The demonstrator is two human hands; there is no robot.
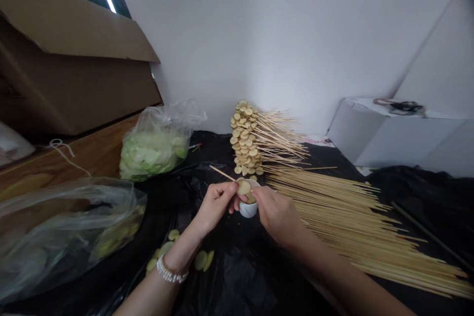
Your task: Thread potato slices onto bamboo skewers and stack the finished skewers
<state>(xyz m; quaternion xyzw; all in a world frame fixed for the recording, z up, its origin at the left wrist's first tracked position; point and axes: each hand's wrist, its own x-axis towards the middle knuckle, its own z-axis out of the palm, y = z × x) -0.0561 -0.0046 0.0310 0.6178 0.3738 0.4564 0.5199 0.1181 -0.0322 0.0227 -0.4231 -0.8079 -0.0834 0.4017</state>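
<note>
My left hand (218, 201), with a beaded bracelet on the wrist, pinches a thin wooden skewer (221, 173) and a round pale slice (243, 187). Close on the right, my right hand (276, 210) has its fingers closed at the slice's right edge; what lies between its fingertips is hidden. Just below the slice stands a white cup (249, 210). Behind the hands is a stack of skewered slices (244, 138), their sticks pointing right. Many bare skewers (355, 222) lie to the right.
Loose slices (201, 260) lie beside my left forearm on black plastic (240, 276). At left are a bag of pale green pieces (155, 150), an open clear bag (70, 227) and a cardboard box (85, 84). A white box (385, 133) stands at right.
</note>
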